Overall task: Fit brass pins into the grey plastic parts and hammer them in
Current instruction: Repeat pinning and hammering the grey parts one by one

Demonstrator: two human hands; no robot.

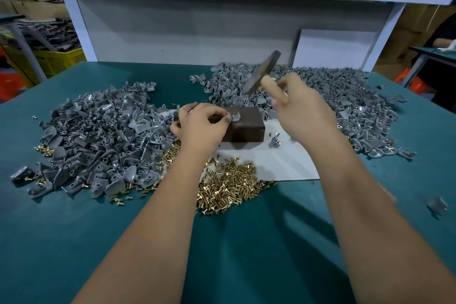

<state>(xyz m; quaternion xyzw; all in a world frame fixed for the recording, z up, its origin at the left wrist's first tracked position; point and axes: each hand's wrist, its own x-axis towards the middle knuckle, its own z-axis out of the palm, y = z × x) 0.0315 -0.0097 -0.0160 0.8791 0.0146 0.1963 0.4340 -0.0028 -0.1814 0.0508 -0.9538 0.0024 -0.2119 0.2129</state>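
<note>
Left hand (201,121) fingers pinch a small grey plastic part (235,117) atop the dark brown rectangular block (243,128); right hand (299,108) grips the raised wooden-handled hammer (261,74) above it

Small grey plastic part (235,117) on a dark block (243,126) at centre, brass pin (233,114) seated in it, hammer (262,72) raised at 1 o'clock, loose brass pins (229,185) heaped at 6 o'clock.

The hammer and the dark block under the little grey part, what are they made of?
The hammer in the right hand seems to have a dull dark metal head and a pale, matt wooden handle. The brown rectangular block looks like rusty steel or dark wood; its smooth, dull faces leave that open.
</note>
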